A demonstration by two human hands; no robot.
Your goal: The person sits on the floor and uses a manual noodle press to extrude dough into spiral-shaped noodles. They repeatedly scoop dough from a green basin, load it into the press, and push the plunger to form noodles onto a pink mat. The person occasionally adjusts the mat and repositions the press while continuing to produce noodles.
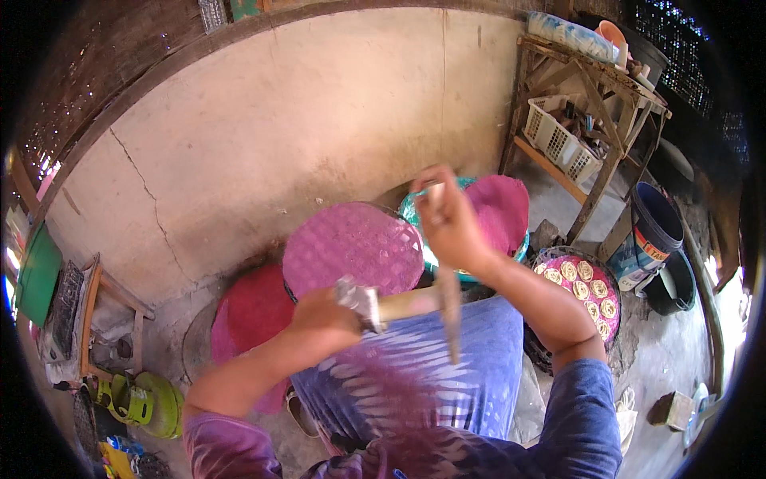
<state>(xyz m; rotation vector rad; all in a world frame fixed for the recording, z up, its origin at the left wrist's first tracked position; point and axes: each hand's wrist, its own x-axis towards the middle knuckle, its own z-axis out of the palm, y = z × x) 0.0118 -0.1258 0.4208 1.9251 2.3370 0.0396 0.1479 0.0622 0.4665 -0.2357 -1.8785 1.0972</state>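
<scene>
My left hand (pixel 325 318) is closed around a pale cylinder (pixel 408 305) with a silvery-grey, crumpled-looking covering (pixel 359 302) near the grip. Above and to its right, my right hand (pixel 448 219) is raised, fingers wrapped round a long, thin brown stick-like tool (pixel 449 315). Motion smears that tool, so I cannot tell its exact kind; its lower part hangs down by the cylinder's right end. Both things are held over my lap, which a blue and white patterned cloth (pixel 479 343) covers.
Ahead lies a round pink mesh-like sheet (pixel 351 247). A teal basin (pixel 409 211) with a pink sheet (pixel 499 211) stands beside it. A round tray (pixel 610 275) at right bears several coiled, pale pieces. Red sheet (pixel 255 303), green gas cylinder (pixel 159 403), buckets (pixel 656 215) and wooden rack (pixel 594 199) surround me.
</scene>
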